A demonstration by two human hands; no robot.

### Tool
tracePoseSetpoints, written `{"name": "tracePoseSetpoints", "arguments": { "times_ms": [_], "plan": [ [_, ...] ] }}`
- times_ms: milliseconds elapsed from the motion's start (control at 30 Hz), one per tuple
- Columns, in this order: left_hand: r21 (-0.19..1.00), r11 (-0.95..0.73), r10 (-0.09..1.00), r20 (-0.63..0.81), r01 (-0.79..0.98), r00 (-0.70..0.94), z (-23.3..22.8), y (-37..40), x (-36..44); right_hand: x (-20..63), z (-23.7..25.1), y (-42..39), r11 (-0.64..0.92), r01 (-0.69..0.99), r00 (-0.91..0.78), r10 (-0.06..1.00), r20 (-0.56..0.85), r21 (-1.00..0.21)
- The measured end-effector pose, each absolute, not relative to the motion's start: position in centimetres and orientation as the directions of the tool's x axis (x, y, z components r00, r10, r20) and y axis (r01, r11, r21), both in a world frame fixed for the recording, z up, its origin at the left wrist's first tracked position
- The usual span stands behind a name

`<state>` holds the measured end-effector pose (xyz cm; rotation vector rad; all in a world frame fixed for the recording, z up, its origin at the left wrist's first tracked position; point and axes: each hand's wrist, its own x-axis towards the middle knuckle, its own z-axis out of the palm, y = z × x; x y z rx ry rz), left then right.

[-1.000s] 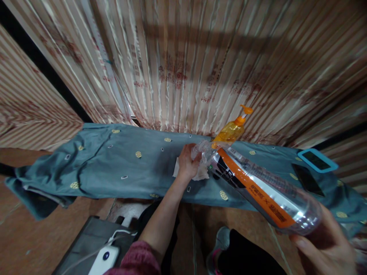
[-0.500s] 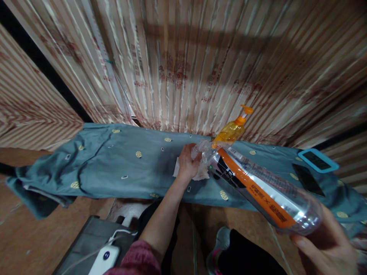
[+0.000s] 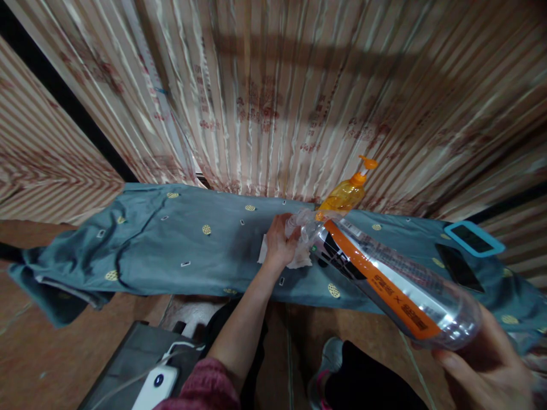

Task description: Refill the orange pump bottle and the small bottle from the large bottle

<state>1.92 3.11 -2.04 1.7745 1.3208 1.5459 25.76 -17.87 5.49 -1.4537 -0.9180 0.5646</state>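
A clear plastic bottle [image 3: 376, 279] with an orange, black and silver label is held slantwise above the cloth, its neck up toward the middle and its base low at the right. My left hand [image 3: 280, 242] is closed at the clear neck end; its fingertips are partly hidden. Around the base curls my right hand [image 3: 491, 364], thumb on the near side. A white tissue [image 3: 301, 259] lies under my left hand on the cloth. Just behind the bottle's neck stands an amber pump bottle [image 3: 344, 196] with an orange pump head.
A grey-blue patterned cloth [image 3: 149, 245] covers the narrow table. To the right are a dark phone [image 3: 459, 267] and a blue-framed device [image 3: 474, 239]. A striped curtain [image 3: 265, 102] hangs behind. At lower left, a white power bank [image 3: 156, 387] with a cable rests on a dark stool [image 3: 123, 359].
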Motion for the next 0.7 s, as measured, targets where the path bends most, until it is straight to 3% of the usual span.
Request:
{"name": "tracePoseSetpoints", "arguments": {
  "times_ms": [700],
  "plan": [
    [0.814,-0.441,0.859,0.504,0.378,-0.084,-2.13,3.16,2.0,26.44,4.68,-18.09,0.084,0.227,0.532,0.824,0.195,-0.97]
  ]
}}
